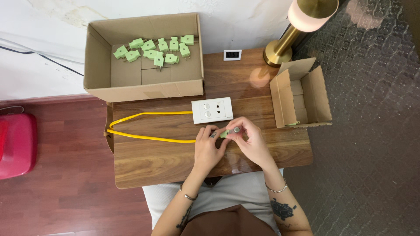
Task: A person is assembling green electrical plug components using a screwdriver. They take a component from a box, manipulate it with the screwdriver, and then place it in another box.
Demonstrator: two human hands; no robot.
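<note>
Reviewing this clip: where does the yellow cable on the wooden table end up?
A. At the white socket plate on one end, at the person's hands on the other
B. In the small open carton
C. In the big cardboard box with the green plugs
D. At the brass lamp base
A: the yellow cable loops from the white socket plate round to the left hand, which with the right hand holds a green plug.

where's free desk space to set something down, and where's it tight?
Free: the wooden table front-left, below the yellow cable loop, left of the left hand. Also the strip between the large cardboard box and the brass lamp base. Tight: centre, where both hands, right hand included, hold a green plug below the white socket plate, beside the small open box.
</note>
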